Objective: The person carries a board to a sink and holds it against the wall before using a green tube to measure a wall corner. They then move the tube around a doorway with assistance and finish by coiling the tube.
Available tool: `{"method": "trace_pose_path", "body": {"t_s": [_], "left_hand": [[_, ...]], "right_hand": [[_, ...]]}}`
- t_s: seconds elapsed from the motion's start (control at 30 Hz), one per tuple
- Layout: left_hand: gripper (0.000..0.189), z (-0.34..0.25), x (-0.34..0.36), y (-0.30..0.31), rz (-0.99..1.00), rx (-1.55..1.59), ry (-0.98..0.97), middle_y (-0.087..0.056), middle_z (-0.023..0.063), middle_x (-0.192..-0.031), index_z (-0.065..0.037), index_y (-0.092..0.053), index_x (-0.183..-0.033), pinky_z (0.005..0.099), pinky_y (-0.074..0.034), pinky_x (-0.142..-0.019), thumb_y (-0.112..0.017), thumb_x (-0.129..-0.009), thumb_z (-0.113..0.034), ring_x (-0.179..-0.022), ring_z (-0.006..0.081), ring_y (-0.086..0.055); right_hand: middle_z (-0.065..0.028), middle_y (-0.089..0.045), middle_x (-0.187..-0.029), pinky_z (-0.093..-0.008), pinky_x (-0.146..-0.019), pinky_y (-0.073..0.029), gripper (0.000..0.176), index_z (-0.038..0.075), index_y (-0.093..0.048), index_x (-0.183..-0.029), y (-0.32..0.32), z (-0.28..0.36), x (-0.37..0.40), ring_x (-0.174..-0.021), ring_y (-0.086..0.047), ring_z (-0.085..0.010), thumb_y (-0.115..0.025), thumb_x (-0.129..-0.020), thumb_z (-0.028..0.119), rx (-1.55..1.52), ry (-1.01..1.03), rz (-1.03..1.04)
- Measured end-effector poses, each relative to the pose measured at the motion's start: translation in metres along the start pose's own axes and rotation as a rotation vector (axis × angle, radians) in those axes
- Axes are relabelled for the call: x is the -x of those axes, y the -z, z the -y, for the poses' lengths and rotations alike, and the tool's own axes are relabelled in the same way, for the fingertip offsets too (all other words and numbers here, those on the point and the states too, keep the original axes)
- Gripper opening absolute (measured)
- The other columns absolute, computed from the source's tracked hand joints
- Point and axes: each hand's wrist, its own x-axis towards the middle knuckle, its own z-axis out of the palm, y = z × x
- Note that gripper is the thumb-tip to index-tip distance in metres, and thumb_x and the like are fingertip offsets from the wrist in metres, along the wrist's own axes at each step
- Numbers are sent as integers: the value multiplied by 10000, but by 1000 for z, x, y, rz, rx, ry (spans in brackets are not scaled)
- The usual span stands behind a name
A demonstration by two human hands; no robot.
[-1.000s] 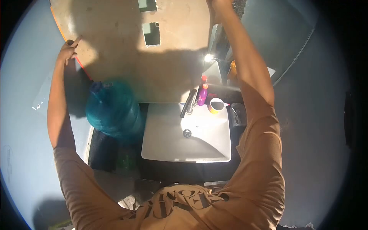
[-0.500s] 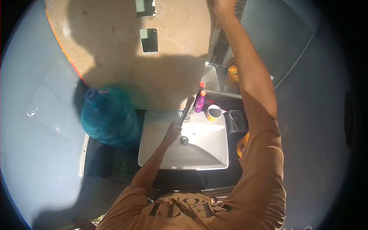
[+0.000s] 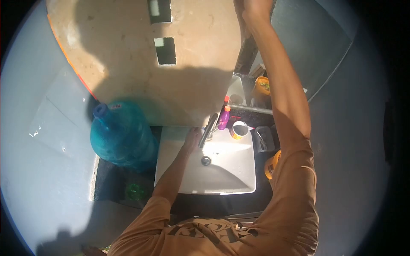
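Observation:
A tan board (image 3: pixel 128 81) with two square cutouts stands upright behind the white sink (image 3: pixel 232 183). High up, my right hand (image 3: pixel 258 9) grips the board's right edge; its fingertips are partly out of the picture. My left hand (image 3: pixel 193 137) reaches over the back left of the sink, fingers stretched toward the board's lower edge. Whether they touch the board is hard to see. Just right of that hand is the dark-topped faucet (image 3: pixel 208 130), over the drain (image 3: pixel 206 161).
A large blue water jug (image 3: pixel 121 136) stands left of the sink. On the right are a purple bottle (image 3: pixel 224 118), a white tub (image 3: pixel 239 130), a clear container (image 3: pixel 265 139) and an orange container (image 3: pixel 271 165). Behind them a mirror (image 3: pixel 307 51) reflects part of the scene.
My left hand has moved from beside the faucet's spout up and left, toward the board's lower edge. My right hand stays at the board's right edge. The whole view has shifted slightly.

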Motion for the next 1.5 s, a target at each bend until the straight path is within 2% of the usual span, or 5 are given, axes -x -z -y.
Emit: {"method": "trace_pose_path", "body": {"t_s": [0.57,0.77,0.93,1.3,1.5], "left_hand": [[590,-56,12,-47,-198,24,-103,-549,35,-1358,-113,-393,-1445,448,-473,-1073,-743,-977,-198,-1240,195,-569],[615,-61,8,-42,-205,-52,-109,-572,49,-1313,-106,-402,-1429,401,-495,-1066,-776,-944,-165,-1224,197,-580],[583,-63,16,-40,-205,-52,-184,-551,53,-1347,-112,-424,-1410,383,-495,-1059,-773,-946,-158,-1231,188,-572],[704,-29,-1,-37,-121,-124,-333,-543,93,-1440,-48,-482,-1441,369,-345,-1138,-831,-830,-78,-1346,199,-485],[327,14,-33,-2,-181,-878,-519,-712,106,-1156,20,-674,-1172,384,-508,-992,-762,-858,-6,-1104,237,-660]], "right_hand": [[-61,-651,-994,-333,-945,-424,333,-9,-706,-955,-7,9,-5,-995,-540,-178,-749,-957,322,0,-19,44],[-241,-565,-1442,-402,-1218,-283,556,-180,-539,-1358,2,-1,-15,-1394,-482,-269,-635,-1011,245,-351,20,191],[-154,-676,-1268,-343,-1084,-424,453,-109,-654,-1255,23,-34,-44,-1187,-602,-220,-698,-982,250,30,64,-296],[-192,-572,-1440,-402,-1180,-315,595,-125,-568,-1359,-21,-21,-24,-1386,-451,-276,-702,-973,308,-190,-16,107],[-185,-606,-1381,-381,-1147,-350,581,-142,-599,-1315,-33,-13,-30,-1311,-509,-269,-723,-959,300,-45,58,-22]]}}
